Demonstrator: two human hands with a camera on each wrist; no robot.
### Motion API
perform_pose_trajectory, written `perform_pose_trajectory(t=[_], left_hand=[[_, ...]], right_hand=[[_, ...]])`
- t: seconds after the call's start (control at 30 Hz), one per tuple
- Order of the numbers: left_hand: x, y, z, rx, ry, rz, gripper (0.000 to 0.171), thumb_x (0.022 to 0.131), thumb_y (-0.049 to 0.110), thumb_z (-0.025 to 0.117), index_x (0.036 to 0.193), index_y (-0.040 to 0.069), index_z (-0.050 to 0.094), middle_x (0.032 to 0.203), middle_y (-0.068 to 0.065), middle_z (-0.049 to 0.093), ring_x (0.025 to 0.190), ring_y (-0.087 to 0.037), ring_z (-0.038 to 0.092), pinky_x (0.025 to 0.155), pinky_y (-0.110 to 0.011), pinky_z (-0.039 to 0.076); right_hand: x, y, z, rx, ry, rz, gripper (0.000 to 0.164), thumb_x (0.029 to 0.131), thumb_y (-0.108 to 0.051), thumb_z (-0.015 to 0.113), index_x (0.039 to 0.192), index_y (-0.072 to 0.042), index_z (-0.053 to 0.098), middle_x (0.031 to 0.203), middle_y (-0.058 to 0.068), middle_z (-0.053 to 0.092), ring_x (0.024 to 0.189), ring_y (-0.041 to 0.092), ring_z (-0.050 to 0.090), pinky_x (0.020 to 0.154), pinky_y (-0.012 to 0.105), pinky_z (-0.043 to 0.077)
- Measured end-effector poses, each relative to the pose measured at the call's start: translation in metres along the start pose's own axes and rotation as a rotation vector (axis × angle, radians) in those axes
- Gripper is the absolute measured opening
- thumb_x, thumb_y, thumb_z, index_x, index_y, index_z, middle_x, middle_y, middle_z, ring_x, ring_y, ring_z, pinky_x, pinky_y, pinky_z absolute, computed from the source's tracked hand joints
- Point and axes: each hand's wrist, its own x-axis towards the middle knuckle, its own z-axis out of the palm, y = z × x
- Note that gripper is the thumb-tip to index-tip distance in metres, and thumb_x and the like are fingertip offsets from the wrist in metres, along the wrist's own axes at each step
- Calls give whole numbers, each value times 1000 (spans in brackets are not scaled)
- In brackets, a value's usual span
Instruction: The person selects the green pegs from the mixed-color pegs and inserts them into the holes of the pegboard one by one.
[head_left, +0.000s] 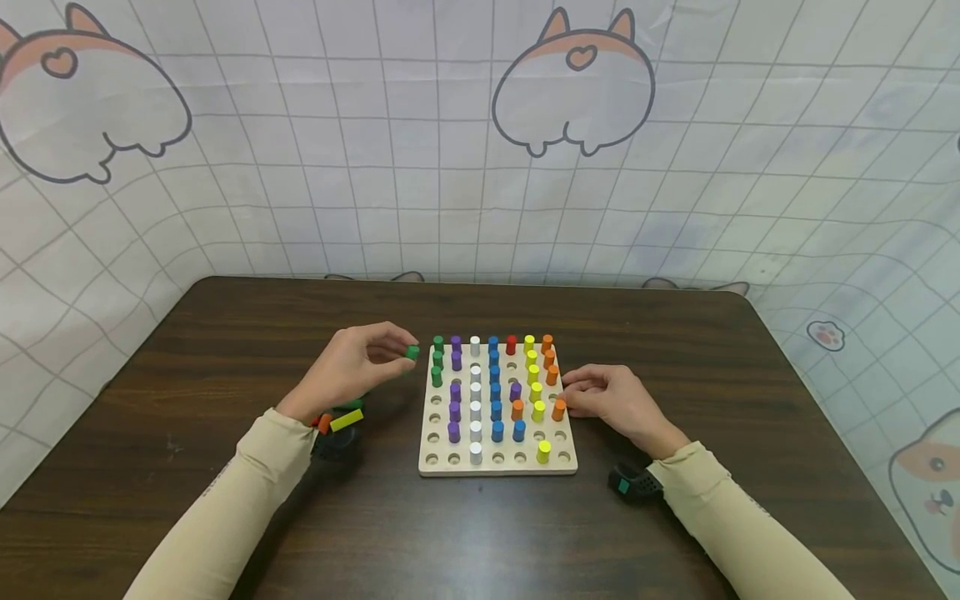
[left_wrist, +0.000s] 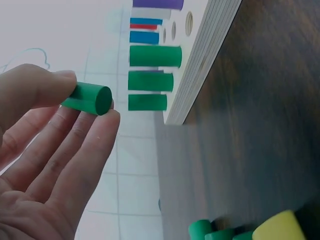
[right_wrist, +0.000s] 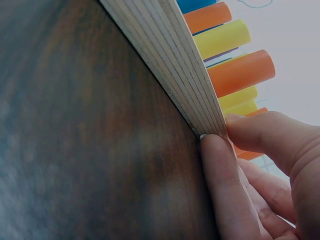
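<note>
Right hand (right_wrist: 267, 182) holds the edge of the layered wooden pegboard (right_wrist: 170, 65), thumb at the peg-side rim, forefinger against the opposite rim by the dark wood-grain tabletop (right_wrist: 90, 130). Pegs jut from the board face: big orange peg (right_wrist: 242, 73) near the thumb, then yellow peg (right_wrist: 223, 39), second orange peg (right_wrist: 209, 18), and a blue peg (right_wrist: 192, 5) cropped at top. More yellow pegs (right_wrist: 243, 100) overlap behind, plus another orange peg (right_wrist: 248, 155) partly hidden by the thumb; pale backdrop (right_wrist: 295, 60) beyond.

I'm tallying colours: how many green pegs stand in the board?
3 green pegs: in the three farthest holes of the leftmost column on the board. None there looks hidden; the left hand holds another green peg outside it.
</note>
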Motion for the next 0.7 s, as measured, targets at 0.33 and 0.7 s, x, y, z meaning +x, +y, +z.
perform_pose_trajectory(t=[0.33,0.7], left_hand=[[-3,-1,9,-53,-7,3,25,94,24,77,118,19,71,112,-2,77,104,-17,74,95,-41,62],[-4,-4,13,-118,-56,14,26,94,21,77,119,18,70,112,-3,76,103,-15,74,92,-32,62]], right_hand=[[1,0,0,-10,0,5,40,95,-25,75,128,-3,67,116,14,78,95,15,77,88,34,65],[1,-1,-1,5,-7,7,41,96,-23,75,129,-2,67,119,16,76,95,15,77,86,34,65]])
